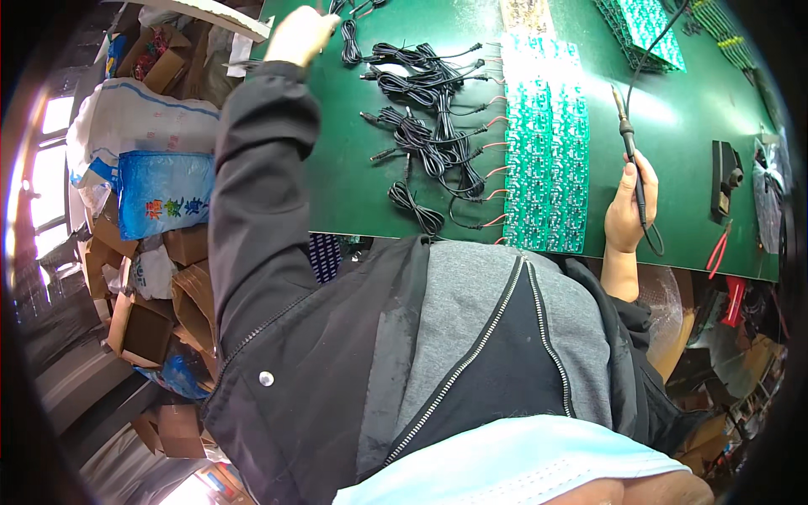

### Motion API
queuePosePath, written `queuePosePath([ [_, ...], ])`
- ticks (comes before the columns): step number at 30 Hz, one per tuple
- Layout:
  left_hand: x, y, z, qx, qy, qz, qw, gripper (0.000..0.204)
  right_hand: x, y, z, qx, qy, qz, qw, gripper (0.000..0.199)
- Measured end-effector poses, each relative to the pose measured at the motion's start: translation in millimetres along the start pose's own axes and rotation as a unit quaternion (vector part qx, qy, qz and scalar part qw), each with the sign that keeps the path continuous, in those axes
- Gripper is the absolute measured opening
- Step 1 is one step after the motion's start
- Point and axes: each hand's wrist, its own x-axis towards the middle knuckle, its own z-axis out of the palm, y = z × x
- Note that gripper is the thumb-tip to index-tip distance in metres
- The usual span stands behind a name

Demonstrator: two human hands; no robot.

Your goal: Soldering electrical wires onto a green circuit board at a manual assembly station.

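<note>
My right hand [631,202] is closed around the handle of a soldering iron [625,126], whose tip points up and away over the green bench. At the far left my left hand [300,35] reaches out with its fingers bent together beside some black cable ends; what they hold, if anything, I cannot make out. Between the hands lies a panel of green circuit boards [547,151] in two long strips. Red and black leads run from its left edge to a pile of coiled black cables [421,126] with plugs.
More green boards [644,34] are stacked at the far right. A black soldering-iron stand [724,178] and red-handled pliers [718,251] lie near the right edge of the green bench [353,202]. Left of it are sacks [143,118] and open cardboard boxes [141,331]. The iron's cord arcs overhead.
</note>
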Motion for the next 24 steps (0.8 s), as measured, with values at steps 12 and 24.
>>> queuePosePath([
  [12, -60, -38, -41, 0.011, -0.110, -0.076, 0.991, 0.049, 3, -4, 1, -0.006, -0.007, -0.011, 1.000, 0.022],
  [24, 28, -24, 66, 0.117, -0.019, 0.106, 0.987, 0.038, 2, 2, 4, -0.034, 0.015, -0.034, 0.999, 0.022],
])
